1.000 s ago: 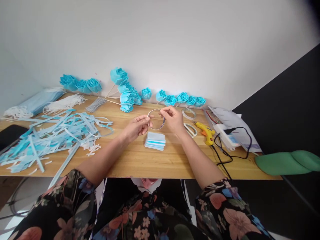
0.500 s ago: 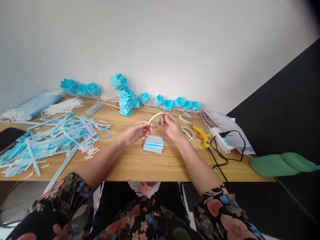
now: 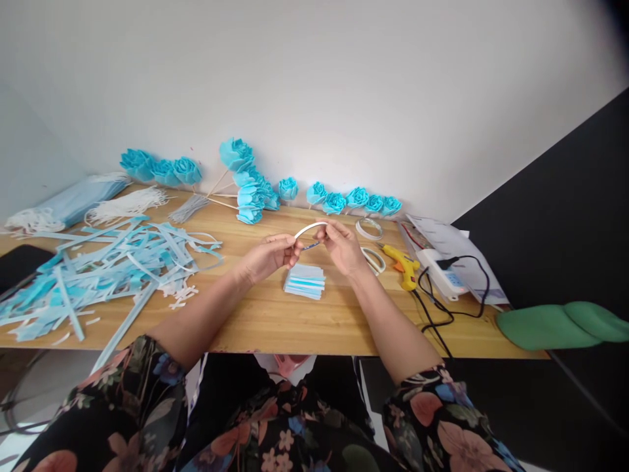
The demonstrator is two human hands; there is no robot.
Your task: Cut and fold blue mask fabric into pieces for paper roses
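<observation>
Both hands hold a narrow white roll of tape (image 3: 309, 228), tilted above the table, with blue print showing on its inner side. My left hand (image 3: 269, 257) pinches its left side. On the right side, the fingers of my right hand (image 3: 341, 246) are closed around the roll's edge. Just below the hands lies a small stack of blue and white mask pieces (image 3: 304, 282), flat on the wooden table. Two more tape rolls, one clear (image 3: 369, 229) and one white (image 3: 373, 260), lie right of my right hand.
Blue fabric flowers (image 3: 250, 200) line the wall. At left are a heap of cut strips (image 3: 113, 262), white ear loops (image 3: 128, 204), grey wires (image 3: 188, 208), flat masks (image 3: 88, 196) and a phone (image 3: 22, 269). At right are a yellow glue gun (image 3: 403, 265), a power strip (image 3: 445, 275) and a green case (image 3: 550, 326).
The tape roll has tilted a little flatter between my hands, and my right hand has shifted slightly. The whole view has moved slightly.
</observation>
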